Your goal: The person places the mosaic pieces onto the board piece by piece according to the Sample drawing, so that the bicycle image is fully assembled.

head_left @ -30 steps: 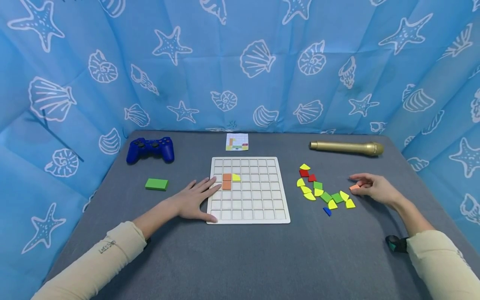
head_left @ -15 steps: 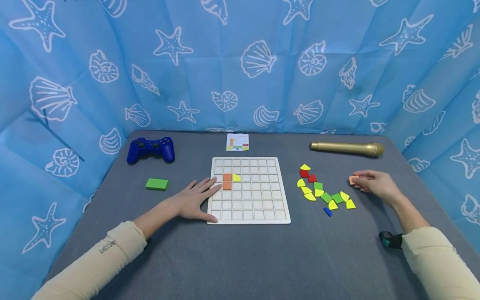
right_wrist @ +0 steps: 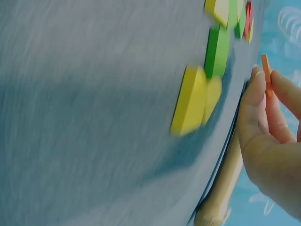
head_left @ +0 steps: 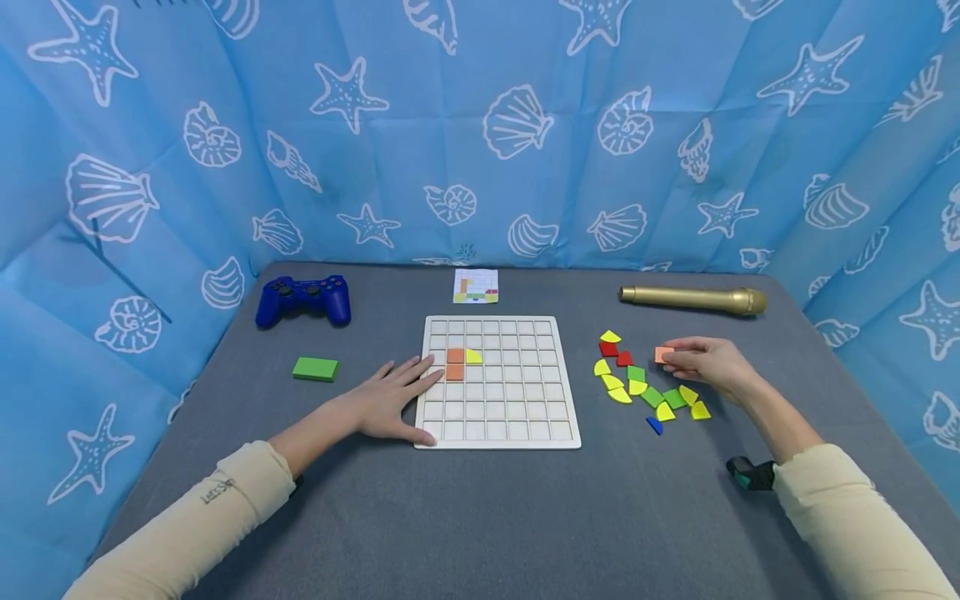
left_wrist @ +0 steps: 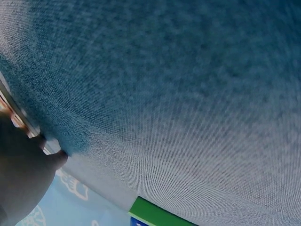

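Observation:
A white grid board (head_left: 517,408) lies mid-table, with two orange square tiles (head_left: 454,372) and a yellow quarter-round tile (head_left: 473,357) in its cells. My left hand (head_left: 392,403) rests spread on the board's left edge; the left wrist view catches that hand (left_wrist: 26,172) darkly at its left side. Between thumb and fingers my right hand (head_left: 708,365) pinches an orange square tile (head_left: 663,355), held above the table. The right wrist view shows this tile (right_wrist: 266,75) edge-on. Below and left of that hand lie loose yellow, green, red and blue tiles (head_left: 652,395).
A small printed pattern card (head_left: 476,286) lies behind the board. At the back left sits a blue game controller (head_left: 303,301), with a green block (head_left: 315,369) in front of it. A gold microphone (head_left: 692,299) lies at the back right. A blue curtain (head_left: 480,133) encloses the table.
My right hand has lifted the orange tile from the right side and carried it left, to near the red and green tiles. The left hand stays on the board.

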`<move>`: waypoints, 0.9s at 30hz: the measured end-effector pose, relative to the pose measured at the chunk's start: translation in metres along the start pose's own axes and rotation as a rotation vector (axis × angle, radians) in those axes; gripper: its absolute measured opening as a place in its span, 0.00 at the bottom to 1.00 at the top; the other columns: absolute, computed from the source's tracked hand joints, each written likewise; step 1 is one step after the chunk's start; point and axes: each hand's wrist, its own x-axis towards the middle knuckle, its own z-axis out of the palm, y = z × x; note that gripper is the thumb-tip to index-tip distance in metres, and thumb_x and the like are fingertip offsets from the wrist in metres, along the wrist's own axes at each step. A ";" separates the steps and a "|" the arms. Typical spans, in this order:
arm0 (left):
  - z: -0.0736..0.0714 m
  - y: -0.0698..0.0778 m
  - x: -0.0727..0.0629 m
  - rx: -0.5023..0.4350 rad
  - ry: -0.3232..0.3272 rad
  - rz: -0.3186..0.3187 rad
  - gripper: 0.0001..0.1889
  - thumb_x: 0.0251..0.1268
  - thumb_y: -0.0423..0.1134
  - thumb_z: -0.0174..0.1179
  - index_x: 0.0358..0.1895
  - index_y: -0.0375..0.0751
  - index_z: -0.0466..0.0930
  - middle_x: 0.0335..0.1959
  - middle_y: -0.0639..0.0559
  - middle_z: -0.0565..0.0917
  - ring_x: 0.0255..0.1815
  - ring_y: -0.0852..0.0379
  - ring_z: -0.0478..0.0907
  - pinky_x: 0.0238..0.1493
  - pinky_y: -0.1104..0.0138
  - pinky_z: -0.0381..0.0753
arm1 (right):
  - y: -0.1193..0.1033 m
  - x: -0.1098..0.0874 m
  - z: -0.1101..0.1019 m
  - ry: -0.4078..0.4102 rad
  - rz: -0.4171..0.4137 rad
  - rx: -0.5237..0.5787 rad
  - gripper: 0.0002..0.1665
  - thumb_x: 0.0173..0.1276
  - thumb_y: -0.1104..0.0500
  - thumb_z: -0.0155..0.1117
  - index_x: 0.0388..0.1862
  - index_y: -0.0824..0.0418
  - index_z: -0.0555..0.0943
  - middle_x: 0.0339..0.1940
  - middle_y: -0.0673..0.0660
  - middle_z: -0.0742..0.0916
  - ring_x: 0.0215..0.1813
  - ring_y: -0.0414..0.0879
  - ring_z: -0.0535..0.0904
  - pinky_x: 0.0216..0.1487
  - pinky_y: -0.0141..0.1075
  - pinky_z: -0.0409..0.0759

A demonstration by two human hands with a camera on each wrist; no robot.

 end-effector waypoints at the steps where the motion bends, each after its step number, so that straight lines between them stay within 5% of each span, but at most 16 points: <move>1: 0.000 0.000 0.000 -0.001 0.000 0.000 0.56 0.49 0.79 0.49 0.78 0.54 0.41 0.78 0.51 0.38 0.76 0.47 0.37 0.69 0.43 0.39 | -0.002 0.000 0.004 -0.007 -0.003 0.009 0.31 0.74 0.56 0.56 0.67 0.75 0.64 0.48 0.59 0.82 0.42 0.39 0.81 0.46 0.35 0.80; 16: 0.000 0.000 0.001 0.006 -0.004 -0.013 0.56 0.48 0.80 0.48 0.78 0.55 0.40 0.78 0.51 0.37 0.76 0.48 0.36 0.69 0.44 0.39 | -0.032 0.003 0.063 -0.147 -0.057 0.078 0.28 0.71 0.56 0.60 0.62 0.73 0.71 0.42 0.58 0.84 0.40 0.46 0.80 0.43 0.37 0.80; 27: -0.002 0.001 0.000 0.021 -0.010 0.001 0.57 0.48 0.80 0.48 0.78 0.54 0.41 0.78 0.50 0.38 0.76 0.48 0.37 0.69 0.45 0.40 | -0.050 0.006 0.105 -0.267 -0.061 0.240 0.27 0.69 0.62 0.61 0.63 0.75 0.69 0.44 0.60 0.84 0.38 0.43 0.82 0.46 0.38 0.80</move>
